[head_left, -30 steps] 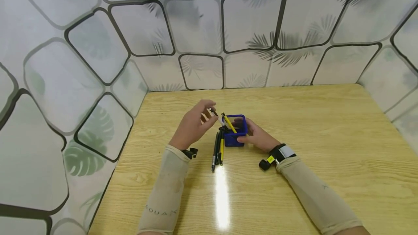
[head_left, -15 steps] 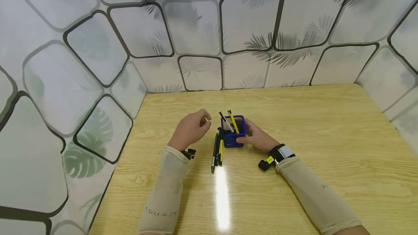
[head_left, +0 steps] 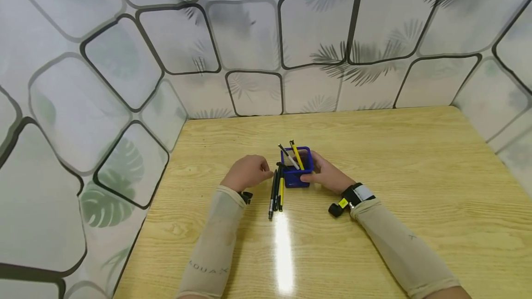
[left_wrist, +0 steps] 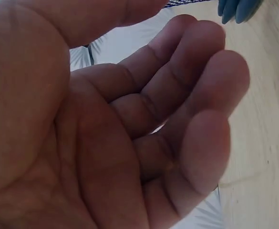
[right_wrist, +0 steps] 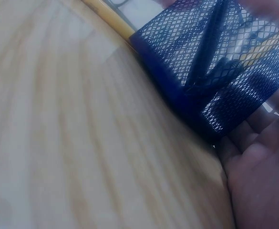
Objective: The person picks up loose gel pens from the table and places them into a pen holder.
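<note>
A blue mesh pen holder [head_left: 296,178] stands on the table, and my right hand [head_left: 330,173] grips it from the right, thumb on the near side. The right wrist view shows the mesh wall [right_wrist: 172,43] close up, with my right fingers [right_wrist: 261,133] against it. A yellow pen [head_left: 297,155] and a white pen with a dark end [head_left: 289,157] lean inside. Left of the holder, a black pen [head_left: 273,195] and a yellow-and-black pen [head_left: 281,193] lie among several pens. My left hand [head_left: 249,173] is beside their far ends, its fingers [left_wrist: 206,148] loosely curled around nothing.
The wood-grain table [head_left: 415,188] meets a patterned wall covering [head_left: 257,36] at the back and left. A bright reflection [head_left: 283,253] runs down the table's near part. Dark bluish tips [left_wrist: 237,9] show in the left wrist view's top corner.
My left hand has let go of the white pen, which now leans in the holder. It has drawn back left, then moved down toward the lying pens. My right hand has stayed on the holder.
</note>
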`<state>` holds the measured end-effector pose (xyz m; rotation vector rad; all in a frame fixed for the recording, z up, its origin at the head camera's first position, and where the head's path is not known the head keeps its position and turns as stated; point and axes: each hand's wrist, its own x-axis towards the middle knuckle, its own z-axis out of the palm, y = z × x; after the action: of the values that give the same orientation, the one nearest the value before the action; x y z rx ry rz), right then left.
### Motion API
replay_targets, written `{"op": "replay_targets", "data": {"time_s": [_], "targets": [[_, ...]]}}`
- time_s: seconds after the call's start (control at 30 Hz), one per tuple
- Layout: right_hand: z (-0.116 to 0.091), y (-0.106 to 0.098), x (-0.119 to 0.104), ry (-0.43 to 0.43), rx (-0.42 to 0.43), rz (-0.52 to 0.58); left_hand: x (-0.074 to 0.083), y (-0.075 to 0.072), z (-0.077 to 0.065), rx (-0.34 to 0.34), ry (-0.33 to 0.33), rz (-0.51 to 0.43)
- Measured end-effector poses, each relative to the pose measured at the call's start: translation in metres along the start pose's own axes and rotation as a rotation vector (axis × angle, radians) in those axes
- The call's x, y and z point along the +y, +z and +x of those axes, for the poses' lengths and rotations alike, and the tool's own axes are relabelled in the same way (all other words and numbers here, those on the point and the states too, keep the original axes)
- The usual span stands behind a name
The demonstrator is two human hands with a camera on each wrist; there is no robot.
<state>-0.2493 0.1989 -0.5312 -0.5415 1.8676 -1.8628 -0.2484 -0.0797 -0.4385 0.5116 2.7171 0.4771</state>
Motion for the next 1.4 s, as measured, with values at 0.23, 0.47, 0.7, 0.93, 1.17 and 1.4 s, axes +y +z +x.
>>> {"op": "replay_targets", "data": {"time_s": [0.23,0.47,0.7,0.93,1.17,1.4], "targets": [[0.0,0.0,-0.001,0.01,-0.005,-0.007,0.001,0.002,-0.002,-0.11,-0.05,-0.028],[0.0,0.0,-0.002,-0.002,0.005,-0.042,-0.003,0.009,0.002,-0.285,-0.156,0.008],[-0.001,0.002,-0.002,-0.003,0.003,-0.035,-0.002,0.016,0.004,-0.308,-0.163,-0.053],[0.001,0.002,-0.002,-0.003,-0.007,-0.014,-0.001,0.02,0.004,-0.309,-0.167,-0.087],[0.0,0.002,-0.002,-0.004,0.009,-0.056,-0.002,0.02,0.006,-0.293,-0.143,-0.098],[0.0,0.002,-0.002,0.012,0.019,-0.062,-0.005,0.017,0.005,-0.297,-0.138,-0.126]]}}
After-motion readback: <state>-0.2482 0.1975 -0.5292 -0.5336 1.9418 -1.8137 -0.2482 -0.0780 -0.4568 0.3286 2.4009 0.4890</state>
